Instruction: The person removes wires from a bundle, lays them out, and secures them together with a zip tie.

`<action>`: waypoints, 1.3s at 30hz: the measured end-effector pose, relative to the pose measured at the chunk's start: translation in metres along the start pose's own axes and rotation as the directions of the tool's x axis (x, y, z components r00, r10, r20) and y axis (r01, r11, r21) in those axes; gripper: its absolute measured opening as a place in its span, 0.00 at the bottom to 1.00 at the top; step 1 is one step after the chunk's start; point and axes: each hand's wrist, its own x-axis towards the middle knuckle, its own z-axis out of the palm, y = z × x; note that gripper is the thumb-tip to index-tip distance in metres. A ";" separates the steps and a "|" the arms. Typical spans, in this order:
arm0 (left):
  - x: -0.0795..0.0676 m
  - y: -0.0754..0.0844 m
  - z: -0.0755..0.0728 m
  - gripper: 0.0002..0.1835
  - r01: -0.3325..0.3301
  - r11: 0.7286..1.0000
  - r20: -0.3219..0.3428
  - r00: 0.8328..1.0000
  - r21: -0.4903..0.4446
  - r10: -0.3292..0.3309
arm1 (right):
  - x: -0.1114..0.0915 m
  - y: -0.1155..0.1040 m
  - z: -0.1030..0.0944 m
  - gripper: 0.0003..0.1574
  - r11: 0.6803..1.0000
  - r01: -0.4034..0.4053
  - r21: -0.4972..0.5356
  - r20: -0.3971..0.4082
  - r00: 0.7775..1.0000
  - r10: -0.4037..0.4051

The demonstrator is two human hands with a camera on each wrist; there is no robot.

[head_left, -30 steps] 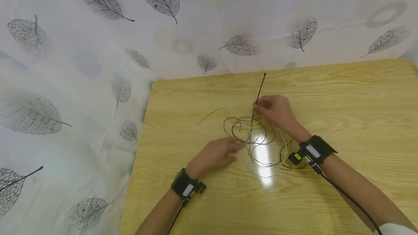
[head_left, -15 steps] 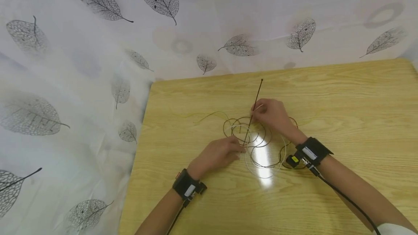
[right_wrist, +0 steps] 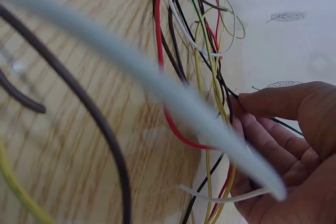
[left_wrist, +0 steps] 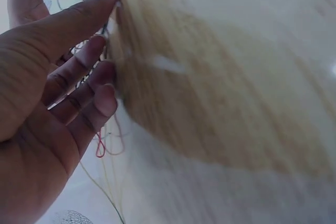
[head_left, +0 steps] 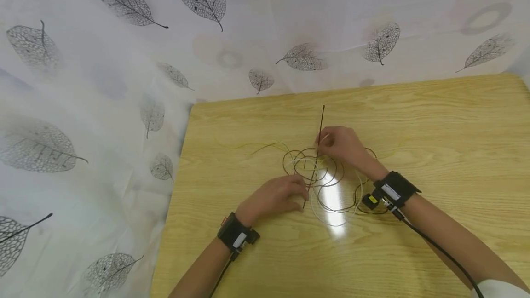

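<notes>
In the head view my right hand [head_left: 343, 141] pinches a thin black strip with a small head, which looks like a cable tie [head_left: 321, 121]. The tie slants down across a loose tangle of wires, its lower end reaching my left hand [head_left: 273, 197]. There the fingers are loosely curved, thumb apart, and the tie's tip shows at the fingertips. The right wrist view has a red wire [right_wrist: 159, 35], a brown wire [right_wrist: 100, 119] and others in yellow, white and black, running past the right thumb [right_wrist: 273, 100]. A blurred pale wire [right_wrist: 131, 69] crosses near the camera.
The wires lie on a wood-grain table [head_left: 447, 128]. White cloth [head_left: 248, 13] with printed leaves hangs behind and to the left. Black wrist straps carry cameras, with a cable [head_left: 439, 247] trailing along the right forearm.
The right hand has moved slightly left and toward me, drawing the tie down. Its lower tip now shows below the left fingers, and the tie stands more upright. The left hand has barely moved.
</notes>
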 end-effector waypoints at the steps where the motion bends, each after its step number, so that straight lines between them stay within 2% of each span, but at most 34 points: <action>1: 0.000 0.000 0.001 0.14 -0.006 1.000 -0.007 1.000 0.001 0.006 | 0.000 0.000 0.000 0.06 1.000 -0.006 0.002 0.006 1.000 0.006; 12: -0.004 0.001 0.010 0.04 -0.111 0.993 -0.050 0.993 -0.042 0.109 | -0.003 0.001 0.002 0.08 0.999 0.009 -0.039 0.063 0.998 -0.007; 20: -0.006 0.002 0.013 0.06 -0.113 0.993 -0.058 0.992 -0.023 0.112 | -0.003 -0.002 0.004 0.07 0.998 0.049 -0.051 0.045 0.998 -0.047; 29: -0.005 0.003 0.019 0.03 -0.182 0.983 -0.127 0.975 0.017 0.183 | -0.005 -0.006 0.005 0.07 0.997 0.030 -0.070 0.054 0.998 -0.026; 39: 0.005 0.004 0.018 0.04 -0.189 0.980 -0.110 0.974 0.068 0.196 | -0.006 -0.006 0.007 0.06 0.998 0.051 -0.048 0.086 0.995 -0.046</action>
